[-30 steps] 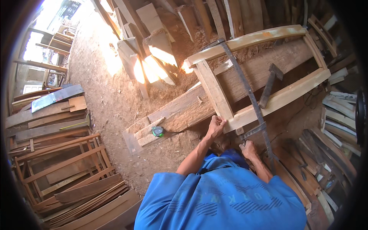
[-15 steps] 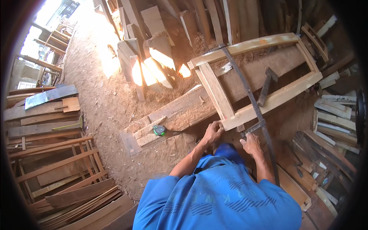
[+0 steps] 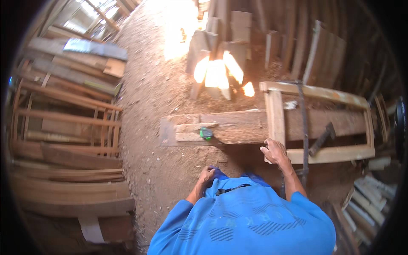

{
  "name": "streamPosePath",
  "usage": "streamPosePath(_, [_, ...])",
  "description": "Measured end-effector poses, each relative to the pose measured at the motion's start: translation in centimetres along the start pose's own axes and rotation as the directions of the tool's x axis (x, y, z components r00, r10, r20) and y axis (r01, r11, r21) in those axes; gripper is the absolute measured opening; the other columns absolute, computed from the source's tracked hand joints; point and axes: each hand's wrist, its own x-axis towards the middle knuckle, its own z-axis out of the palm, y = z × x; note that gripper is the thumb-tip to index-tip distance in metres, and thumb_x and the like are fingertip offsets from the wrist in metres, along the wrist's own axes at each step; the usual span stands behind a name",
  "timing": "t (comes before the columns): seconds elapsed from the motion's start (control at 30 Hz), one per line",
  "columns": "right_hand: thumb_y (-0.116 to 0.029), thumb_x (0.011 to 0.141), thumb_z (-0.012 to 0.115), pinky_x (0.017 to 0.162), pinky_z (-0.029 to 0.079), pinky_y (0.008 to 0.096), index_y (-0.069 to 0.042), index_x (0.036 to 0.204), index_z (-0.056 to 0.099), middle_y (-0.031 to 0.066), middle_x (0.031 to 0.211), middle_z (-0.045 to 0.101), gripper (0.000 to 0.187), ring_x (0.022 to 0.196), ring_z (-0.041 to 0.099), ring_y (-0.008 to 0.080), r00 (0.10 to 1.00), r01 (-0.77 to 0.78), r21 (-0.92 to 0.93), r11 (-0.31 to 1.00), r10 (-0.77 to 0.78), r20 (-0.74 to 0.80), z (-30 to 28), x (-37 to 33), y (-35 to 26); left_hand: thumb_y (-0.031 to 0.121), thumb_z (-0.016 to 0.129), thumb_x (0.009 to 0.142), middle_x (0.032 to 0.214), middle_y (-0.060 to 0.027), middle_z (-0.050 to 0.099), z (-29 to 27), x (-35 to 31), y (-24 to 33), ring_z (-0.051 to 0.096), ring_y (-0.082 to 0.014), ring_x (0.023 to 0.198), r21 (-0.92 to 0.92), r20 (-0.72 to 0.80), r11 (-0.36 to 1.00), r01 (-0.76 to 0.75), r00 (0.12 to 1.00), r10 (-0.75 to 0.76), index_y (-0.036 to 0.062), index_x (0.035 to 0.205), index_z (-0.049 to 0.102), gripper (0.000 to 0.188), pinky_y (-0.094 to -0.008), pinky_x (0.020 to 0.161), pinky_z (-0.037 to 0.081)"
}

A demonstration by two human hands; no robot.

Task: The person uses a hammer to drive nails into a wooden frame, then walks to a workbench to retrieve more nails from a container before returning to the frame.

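Note:
A pale wooden frame (image 3: 276,114) lies across a long plank, with a dark metal bar clamp (image 3: 303,114) spanning it. At the frame's near left corner is my right hand (image 3: 276,153), its fingers bent around the corner and hiding it. My left hand (image 3: 206,175) is down by my blue-clad leg, off the frame; its fingers are mostly hidden and blurred. A hammer (image 3: 323,139) rests inside the frame, its handle toward the near rail. A green and black tape measure (image 3: 206,133) sits on the plank to the left.
The sawdust-covered plank (image 3: 238,123) runs left to right before me. Stacked boards and wooden frames (image 3: 72,112) fill the left side. Upright boards (image 3: 325,53) lean at the back, and scrap wood (image 3: 367,193) lies at the right. Bright sunlight falls on blocks behind the plank.
My left hand has left the frame's corner and moved back toward my leg. My right hand has gone from the clamp's near end to that corner. The view has turned left.

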Motion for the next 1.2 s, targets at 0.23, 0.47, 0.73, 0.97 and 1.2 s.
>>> streamPosePath(0.23, [-0.033, 0.088, 0.066, 0.093, 0.049, 0.0476, 0.000, 0.110, 0.067, 0.0243, 0.107, 0.069, 0.040, 0.107, 0.064, 0.0396, 0.936, 0.288, -0.040, 0.957, -0.273, 0.221, 7.8, 5.4, -14.3, 0.037, 0.069, 0.086, 0.112, -0.0236, 0.069, -4.5, -1.3, -16.5, 0.066, -0.0340, 0.108, -0.280, -0.305, 0.884, 0.374, 0.839, -0.451, 0.0000, 0.112, 0.067, 0.046, -0.0426, 0.093, 0.051])
streamPosePath(0.47, [-0.040, 0.087, 0.068, 0.102, 0.045, 0.0493, -0.002, 0.132, 0.056, 0.0251, 0.131, 0.057, 0.060, 0.123, 0.054, 0.0399, 0.883, 0.451, -0.067, 0.890, -0.434, 0.178, 21.6, 14.9, -29.2, 0.036, 0.067, 0.089, 0.103, -0.0170, 0.072, -14.1, -1.3, -24.4, 0.068, -0.0268, 0.097, -0.476, -0.393, 0.831, 0.287, 0.776, -0.493, 0.0004, 0.107, 0.068, 0.040, -0.0390, 0.087, 0.053])
streamPosePath(0.73, [-0.063, 0.073, 0.076, 0.116, 0.025, 0.0589, -0.004, 0.155, 0.027, 0.0326, 0.155, 0.027, 0.112, 0.144, 0.025, 0.0485, 0.940, -0.209, -0.441, 0.873, 0.304, 0.156, 28.9, 22.2, -35.3, 0.027, 0.064, 0.094, 0.079, -0.0047, 0.060, -33.1, -3.7, -35.9, 0.055, -0.0117, 0.059, -0.559, -0.328, 0.783, 0.272, 0.795, -0.510, 0.0019, 0.109, 0.061, 0.029, -0.0258, 0.047, 0.043])
streamPosePath(0.97, [-0.060, 0.071, 0.081, 0.116, 0.029, 0.0551, -0.004, 0.156, 0.023, 0.0300, 0.156, 0.027, 0.117, 0.144, 0.026, 0.0472, 0.893, -0.301, -0.509, 0.806, 0.426, 0.146, 29.6, 23.7, -37.0, 0.031, 0.066, 0.092, 0.112, -0.0164, 0.070, -44.6, 7.6, -27.1, 0.065, -0.0229, 0.103, -0.534, -0.289, 0.837, 0.121, 0.904, -0.315, -0.0017, 0.121, 0.064, 0.043, -0.0352, 0.090, 0.051])
streamPosePath(1.2, [-0.052, 0.067, 0.084, 0.110, 0.039, 0.0466, -0.001, 0.150, 0.039, 0.0275, 0.150, 0.041, 0.107, 0.139, 0.038, 0.0441, 0.774, -0.210, -0.749, 0.629, 0.575, 0.265, 30.5, 26.9, -36.5, 0.026, 0.064, 0.096, 0.106, -0.0118, 0.069, -60.9, 17.5, -13.6, 0.065, -0.0201, 0.096, -0.549, -0.062, 0.831, -0.089, 0.996, 0.066, 0.0001, 0.128, 0.059, 0.041, -0.0333, 0.085, 0.053])
